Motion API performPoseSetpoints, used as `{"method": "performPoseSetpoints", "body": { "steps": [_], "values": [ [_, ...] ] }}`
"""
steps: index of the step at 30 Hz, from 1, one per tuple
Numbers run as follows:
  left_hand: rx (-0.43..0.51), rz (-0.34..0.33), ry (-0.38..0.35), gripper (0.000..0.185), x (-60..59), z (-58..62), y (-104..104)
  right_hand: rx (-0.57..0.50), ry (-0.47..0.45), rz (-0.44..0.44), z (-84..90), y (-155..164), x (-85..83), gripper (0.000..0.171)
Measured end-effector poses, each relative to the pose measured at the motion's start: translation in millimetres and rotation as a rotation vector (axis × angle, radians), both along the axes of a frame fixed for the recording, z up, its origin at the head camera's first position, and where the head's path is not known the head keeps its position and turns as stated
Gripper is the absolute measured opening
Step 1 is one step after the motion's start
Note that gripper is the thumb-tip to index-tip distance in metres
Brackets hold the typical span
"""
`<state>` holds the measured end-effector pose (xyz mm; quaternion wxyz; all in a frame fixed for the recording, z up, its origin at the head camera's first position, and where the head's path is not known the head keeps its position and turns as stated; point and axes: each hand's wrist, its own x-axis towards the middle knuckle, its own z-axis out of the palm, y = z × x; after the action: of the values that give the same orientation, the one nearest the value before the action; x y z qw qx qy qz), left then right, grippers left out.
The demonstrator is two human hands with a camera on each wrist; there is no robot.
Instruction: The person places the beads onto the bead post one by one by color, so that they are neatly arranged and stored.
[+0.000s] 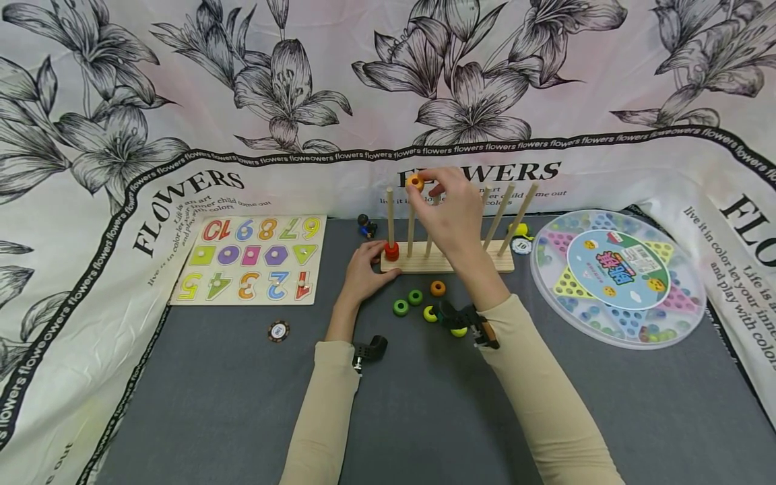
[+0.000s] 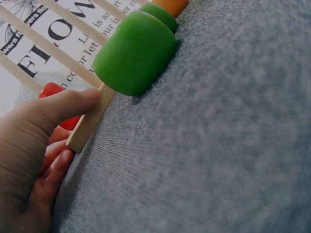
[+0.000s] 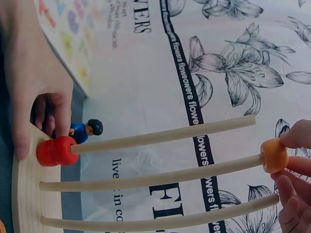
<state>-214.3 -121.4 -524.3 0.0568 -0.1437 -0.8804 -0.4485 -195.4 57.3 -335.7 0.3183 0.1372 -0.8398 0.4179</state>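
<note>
Cream sleeves reach up from the near edge of the head view toward the wooden peg stand (image 1: 447, 261) on the grey desk (image 1: 242, 404). Judged from this view, the stacking is barely begun: one red bead (image 1: 391, 251) sits at the bottom of the leftmost peg, an orange bead (image 1: 415, 182) is just being set on the top of the second peg, and the remaining pegs look bare. Loose beads, two green (image 1: 407, 302), one orange (image 1: 438, 288) and two yellow (image 1: 430, 314), lie on the desk just in front of the stand, so most of the work is left. The right hand (image 1: 451, 215) is raised over the stand, its fingers pinching the orange bead. The left hand (image 1: 364, 269) rests at the stand's left end, steadying it.

From the left wrist, a green bead (image 2: 136, 53) fills the view just beside the stand's base (image 2: 90, 124), and the thumb (image 2: 63, 109) lies straight against that base, holding nothing.

From the right wrist, the fingertips (image 3: 294, 141) close narrowly on the orange bead (image 3: 273, 155) at the tip of the second peg (image 3: 155, 177), while the left hand's fingers (image 3: 34, 92) press the stand beside the red bead (image 3: 54, 151).
</note>
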Motion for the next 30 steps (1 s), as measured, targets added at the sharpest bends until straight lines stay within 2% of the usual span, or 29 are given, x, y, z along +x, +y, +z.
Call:
{"method": "performPoseSetpoints", "body": {
  "steps": [10, 17, 22, 30],
  "values": [
    [-0.008, 0.000, 0.003, 0.065, 0.2, -0.5, 0, -0.007, 0.024, 0.003, -4.6, 3, 1.2, 0.021],
    [-0.014, -0.001, 0.000, 0.065, 0.5, 0.2, 0, -0.070, 0.038, 0.097, -11.9, 14, 6.4, 0.017],
    [-0.015, 0.002, -0.007, 0.066, 0.7, 1.1, 1, -0.090, -0.025, 0.164, -20.0, 25, 13.5, 0.017],
    [-0.016, -0.006, -0.015, 0.067, 1.3, 0.2, 0, -0.074, -0.216, 0.190, -43.1, 45, 24.2, 0.020]
  ]
}}
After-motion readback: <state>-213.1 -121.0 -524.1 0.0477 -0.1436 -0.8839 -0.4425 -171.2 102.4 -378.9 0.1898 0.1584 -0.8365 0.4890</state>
